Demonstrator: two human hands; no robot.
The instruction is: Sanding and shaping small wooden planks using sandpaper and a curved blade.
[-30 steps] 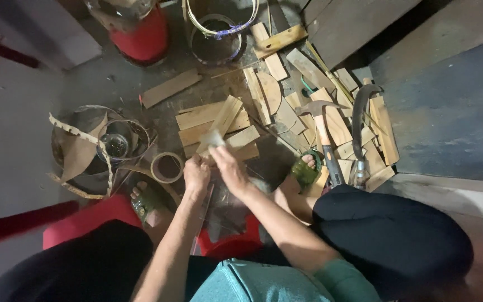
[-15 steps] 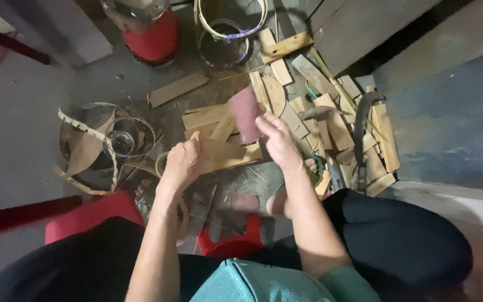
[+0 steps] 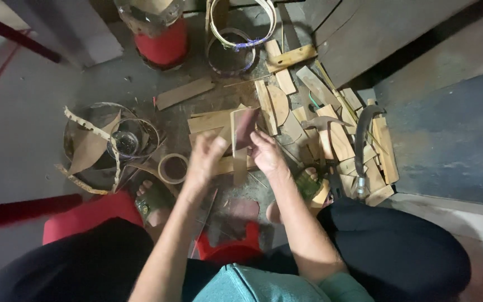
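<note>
My right hand (image 3: 266, 155) grips the right edge of a thin wooden slat (image 3: 239, 168), held roughly upright above the floor. A reddish-brown sheet (image 3: 247, 126) lies against the slat's upper part. My left hand (image 3: 205, 159) is blurred by motion just left of the slat, its fingers reaching toward it; whether it touches the slat is unclear. Flat wooden boards (image 3: 211, 120) lie on the floor behind both hands.
A pile of wooden offcuts (image 3: 334, 137) and a dark curved tool (image 3: 363, 137) lie to the right. A tape roll (image 3: 173, 168) and a round frame with curled strips (image 3: 104, 142) are left. A red cylinder (image 3: 162, 42) and hoops (image 3: 241, 25) stand behind. I sit on a red stool (image 3: 227, 251).
The slat and the reddish sheet have come together in front of me, with my right hand lower on them. My left hand has swung in toward the slat.
</note>
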